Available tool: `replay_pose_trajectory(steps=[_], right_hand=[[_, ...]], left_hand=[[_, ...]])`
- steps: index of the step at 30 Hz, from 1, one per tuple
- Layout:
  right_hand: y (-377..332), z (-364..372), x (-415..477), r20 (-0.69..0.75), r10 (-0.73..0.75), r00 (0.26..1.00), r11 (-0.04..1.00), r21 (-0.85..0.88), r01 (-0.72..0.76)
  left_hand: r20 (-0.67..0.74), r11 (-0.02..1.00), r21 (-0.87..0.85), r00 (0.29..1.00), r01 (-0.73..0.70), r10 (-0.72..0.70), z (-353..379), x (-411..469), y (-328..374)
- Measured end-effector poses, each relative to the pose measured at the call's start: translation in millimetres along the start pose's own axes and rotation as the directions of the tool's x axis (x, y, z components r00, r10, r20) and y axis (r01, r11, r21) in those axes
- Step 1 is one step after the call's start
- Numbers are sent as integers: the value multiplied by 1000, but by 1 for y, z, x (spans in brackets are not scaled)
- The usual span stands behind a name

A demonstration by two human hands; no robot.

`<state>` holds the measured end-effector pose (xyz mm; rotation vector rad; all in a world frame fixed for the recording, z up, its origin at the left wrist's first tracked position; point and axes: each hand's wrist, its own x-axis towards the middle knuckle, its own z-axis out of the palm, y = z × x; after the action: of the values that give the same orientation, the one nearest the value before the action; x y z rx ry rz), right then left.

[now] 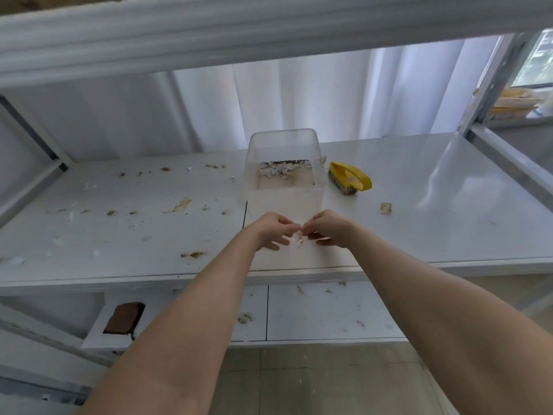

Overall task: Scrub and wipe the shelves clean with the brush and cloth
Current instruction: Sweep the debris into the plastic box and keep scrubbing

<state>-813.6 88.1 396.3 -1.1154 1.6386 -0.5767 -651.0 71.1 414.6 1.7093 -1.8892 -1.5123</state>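
Head camera, the only view: both hands meet low over the middle shelf (434, 211), near its front edge. The left hand (273, 230) and right hand (327, 229) have their fingertips drawn tight together, pinching a small clump of pale flakes (299, 239) between them.

The brush (350, 179) lies well beyond, untouched, just right of a clear tub (285, 145) of murky water. It looks light and rigid, with a smooth yellow plastic back that may be slick if wet. The humped back is the place to grip, bristles down.

No cloth shows plainly. A brown pad (124, 322) sits on the lower shelf, and I cannot tell what it is.
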Motion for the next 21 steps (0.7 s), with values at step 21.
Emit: replay_pose_trajectory(steps=[21], right_hand=[[-62, -31, -24, -73, -248, 966, 954, 155, 256]], left_hand=[[-151, 955, -195, 969, -225, 197, -27, -14, 47]])
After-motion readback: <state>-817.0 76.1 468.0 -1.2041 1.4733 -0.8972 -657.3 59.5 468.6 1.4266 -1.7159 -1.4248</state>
